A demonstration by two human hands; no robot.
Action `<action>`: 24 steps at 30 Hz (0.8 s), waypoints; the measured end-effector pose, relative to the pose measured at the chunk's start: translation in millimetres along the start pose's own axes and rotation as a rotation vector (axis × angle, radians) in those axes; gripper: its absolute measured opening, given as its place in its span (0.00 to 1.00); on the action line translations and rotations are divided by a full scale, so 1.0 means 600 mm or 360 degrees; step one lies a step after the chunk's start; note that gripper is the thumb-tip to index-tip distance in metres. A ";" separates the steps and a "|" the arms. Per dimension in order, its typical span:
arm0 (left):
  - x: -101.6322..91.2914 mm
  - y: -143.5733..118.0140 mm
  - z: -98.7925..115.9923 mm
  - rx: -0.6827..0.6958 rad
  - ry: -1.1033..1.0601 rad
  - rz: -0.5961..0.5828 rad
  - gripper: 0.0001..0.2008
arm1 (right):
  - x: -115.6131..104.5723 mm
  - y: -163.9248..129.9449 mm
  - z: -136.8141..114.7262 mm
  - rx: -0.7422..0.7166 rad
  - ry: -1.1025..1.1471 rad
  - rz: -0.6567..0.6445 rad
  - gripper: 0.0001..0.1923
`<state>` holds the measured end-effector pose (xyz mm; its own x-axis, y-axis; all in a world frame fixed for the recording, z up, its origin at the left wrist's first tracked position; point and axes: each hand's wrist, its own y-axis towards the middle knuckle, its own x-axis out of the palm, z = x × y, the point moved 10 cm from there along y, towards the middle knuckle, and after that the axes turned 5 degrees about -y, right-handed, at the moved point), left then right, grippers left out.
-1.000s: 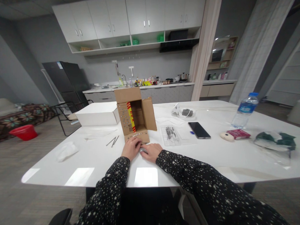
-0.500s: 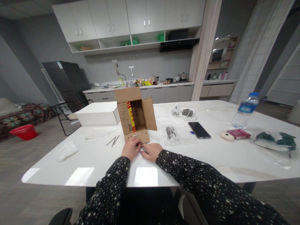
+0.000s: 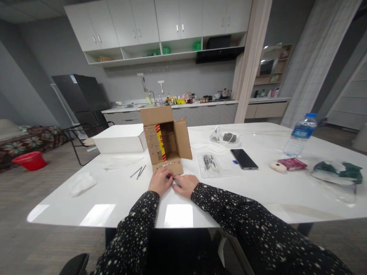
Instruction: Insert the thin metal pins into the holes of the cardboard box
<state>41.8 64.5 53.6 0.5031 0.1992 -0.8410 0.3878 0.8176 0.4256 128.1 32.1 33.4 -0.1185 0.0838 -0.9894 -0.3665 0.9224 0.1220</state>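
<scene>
I see both my forearms, in black star-speckled sleeves, rising from the bottom of the frame and converging just below centre. My left hand (image 3: 161, 181) lies palm down, fingers curled. My right hand (image 3: 185, 184) sits just beside it, fingertips pinched toward the left; whether they grip anything, I cannot tell.

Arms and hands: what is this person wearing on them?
Both arms are covered by long, loose black sleeves dotted all over with small white stars: the left sleeve and the right sleeve reach to the wrists. The left hand and right hand are bare: no gloves, and no rings or watch that I can make out.
</scene>
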 end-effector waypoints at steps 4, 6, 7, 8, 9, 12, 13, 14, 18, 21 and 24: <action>0.000 -0.001 -0.001 -0.0001 0.0008 0.0003 0.05 | -0.001 -0.001 0.000 0.0006 0.0017 -0.0006 0.22; 0.002 -0.001 -0.003 0.0001 0.0013 0.0003 0.05 | -0.004 -0.002 -0.001 0.0009 0.0027 0.0001 0.21; 0.003 -0.001 -0.003 0.0002 0.0017 0.0002 0.05 | -0.005 -0.002 -0.001 0.0009 0.0031 0.0005 0.21; 0.004 -0.001 -0.004 0.0005 0.0021 0.0001 0.05 | -0.006 -0.002 -0.002 0.0010 0.0033 0.0006 0.21; 0.005 -0.001 -0.005 0.0007 0.0025 0.0001 0.05 | -0.007 -0.002 -0.002 0.0012 0.0032 0.0006 0.21; 0.004 0.000 -0.005 0.0010 0.0034 0.0013 0.05 | -0.006 -0.002 -0.001 0.0024 0.0021 -0.0007 0.21; 0.004 0.000 -0.005 0.0010 0.0038 0.0015 0.05 | -0.006 -0.002 0.000 0.0024 0.0018 -0.0009 0.22; 0.003 0.000 -0.005 0.0007 0.0043 0.0016 0.05 | -0.006 -0.001 0.000 0.0022 0.0015 -0.0008 0.22; 0.002 -0.001 -0.006 -0.0009 0.0049 0.0011 0.05 | -0.006 -0.001 0.000 0.0012 0.0018 0.0004 0.22; 0.003 -0.001 -0.006 0.0000 0.0037 0.0012 0.05 | -0.002 0.000 0.001 0.0025 0.0025 -0.0020 0.23; 0.004 -0.001 -0.006 0.0001 0.0033 0.0016 0.05 | 0.001 0.001 0.001 0.0022 0.0025 -0.0035 0.23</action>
<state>39.7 66.4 50.2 0.4907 0.2183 -0.8435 0.3833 0.8153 0.4340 128.0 33.1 32.7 -0.1251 0.0579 -0.9905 -0.3564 0.9291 0.0993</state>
